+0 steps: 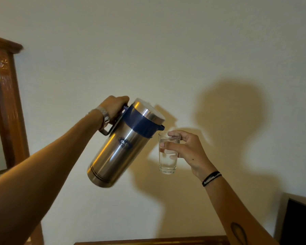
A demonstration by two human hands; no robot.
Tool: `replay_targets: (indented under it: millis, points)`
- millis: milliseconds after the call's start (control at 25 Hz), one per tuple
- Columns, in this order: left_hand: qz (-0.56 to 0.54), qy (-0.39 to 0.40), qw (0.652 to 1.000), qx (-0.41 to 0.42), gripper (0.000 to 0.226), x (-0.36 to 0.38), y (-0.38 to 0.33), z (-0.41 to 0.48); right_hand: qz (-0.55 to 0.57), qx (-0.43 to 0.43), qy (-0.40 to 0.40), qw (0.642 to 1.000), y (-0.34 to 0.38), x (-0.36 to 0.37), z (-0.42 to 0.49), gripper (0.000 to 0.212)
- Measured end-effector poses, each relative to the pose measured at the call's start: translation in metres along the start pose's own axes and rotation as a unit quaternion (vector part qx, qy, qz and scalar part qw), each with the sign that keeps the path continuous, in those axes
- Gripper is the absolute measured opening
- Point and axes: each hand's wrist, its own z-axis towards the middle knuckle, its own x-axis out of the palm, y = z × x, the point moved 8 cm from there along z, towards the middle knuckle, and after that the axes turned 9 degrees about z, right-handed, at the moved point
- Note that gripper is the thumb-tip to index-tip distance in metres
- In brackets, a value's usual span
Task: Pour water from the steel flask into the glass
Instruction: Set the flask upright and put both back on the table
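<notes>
1. The left hand (pixel 113 106) has its fingers wrapped around the handle of the flask (pixel 120 145), held in the air before the wall (pixel 166 50).
2. The flask tilts right, its blue spout just above the rim of the glass (pixel 167 154).
3. The right hand (pixel 187 149) holds the glass upright, fingers (pixel 173 134) pinching its upper part; it is partly filled with water.

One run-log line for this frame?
left hand: tilts steel flask | right hand: holds glass, part-filled | spout at rim
</notes>
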Motion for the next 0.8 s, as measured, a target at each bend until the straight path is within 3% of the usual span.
replay_targets:
  millis: [320,480,800]
  points:
    - [-0.158,-0.085,0.977,-0.119,0.024,0.04,0.127,-0.041,-0.027,0.027,-0.006,0.999,-0.025,-0.007,-0.011,0.055]
    - [-0.236,-0.108,0.943,-0.211,0.022,0.07,0.179,-0.071,-0.04,0.041,-0.016,0.998,-0.038,-0.014,-0.016,0.057]
    - [-0.265,-0.133,0.933,-0.206,0.023,0.086,0.204,-0.088,-0.045,0.045,-0.022,0.998,-0.056,-0.026,-0.02,0.062]
